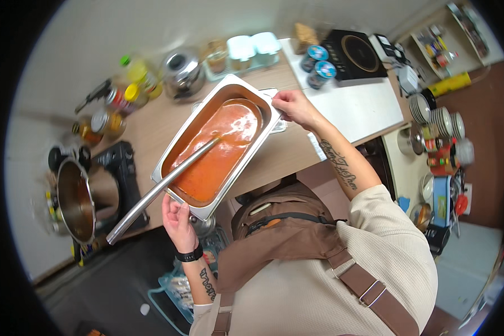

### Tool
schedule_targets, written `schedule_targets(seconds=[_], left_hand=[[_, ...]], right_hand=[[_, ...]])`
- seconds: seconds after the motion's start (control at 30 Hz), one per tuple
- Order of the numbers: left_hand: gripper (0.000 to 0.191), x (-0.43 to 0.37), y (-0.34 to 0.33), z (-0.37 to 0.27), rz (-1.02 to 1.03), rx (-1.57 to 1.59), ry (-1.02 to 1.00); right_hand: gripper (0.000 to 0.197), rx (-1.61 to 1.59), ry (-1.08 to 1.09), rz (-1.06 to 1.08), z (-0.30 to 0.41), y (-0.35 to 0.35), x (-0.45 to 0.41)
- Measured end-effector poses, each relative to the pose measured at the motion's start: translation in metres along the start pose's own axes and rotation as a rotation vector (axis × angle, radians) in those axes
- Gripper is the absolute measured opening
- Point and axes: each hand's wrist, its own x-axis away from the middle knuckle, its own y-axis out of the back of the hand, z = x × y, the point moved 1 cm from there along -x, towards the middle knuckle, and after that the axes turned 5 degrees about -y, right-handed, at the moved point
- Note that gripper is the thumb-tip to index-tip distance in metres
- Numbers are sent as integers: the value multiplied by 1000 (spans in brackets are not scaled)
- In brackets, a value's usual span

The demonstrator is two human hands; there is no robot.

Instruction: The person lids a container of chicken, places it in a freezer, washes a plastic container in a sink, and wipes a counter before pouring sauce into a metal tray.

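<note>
A deep rectangular stainless steel food pan (252, 158) is held over the wooden counter, partly filled with orange-red sauce (218, 168). My left hand (178, 218) grips its near-left end, thumb on the rim. At the opposite end, my right hand (294, 108) pinches the right corner of the rim. A long steel utensil handle (159, 191) slants out of the sauce across the near-left rim and sticks out past the pan. Its lower end is hidden under the sauce. Partly hidden behind the pan, a metal item (279, 127) lies on the counter.
A large steel pot (74, 201) with sauce traces stands at left, beside a black portable stove (124, 172). A kettle (182, 73), jars (106, 122) and lidded condiment containers (241, 50) line the wall. Two blue-lidded cups (321, 73) stand near an induction cooker (355, 56). Stacked plates (441, 119) are at right.
</note>
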Motion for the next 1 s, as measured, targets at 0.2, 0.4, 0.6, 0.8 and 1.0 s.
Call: schedule_targets(seconds=[0.2, 0.4, 0.6, 0.8, 1.0], left_hand=[[56, -19, -166, 15, 271, 30, 12], [54, -12, -350, 59, 340, 35, 1], [59, -23, -521, 113, 297, 42, 109], [58, -87, -622, 168, 426, -24, 141], [54, -136, -680, 192, 447, -181, 95]], right_hand=[[14, -134, 45, -278, -2, 190, 85], [12, -142, 83, -358, -4, 379, 110], [15, -131, 99, -283, -12, 553, 87], [12, -155, 58, -298, -45, 662, 29], [12, -229, 60, -295, -79, 702, -40]])
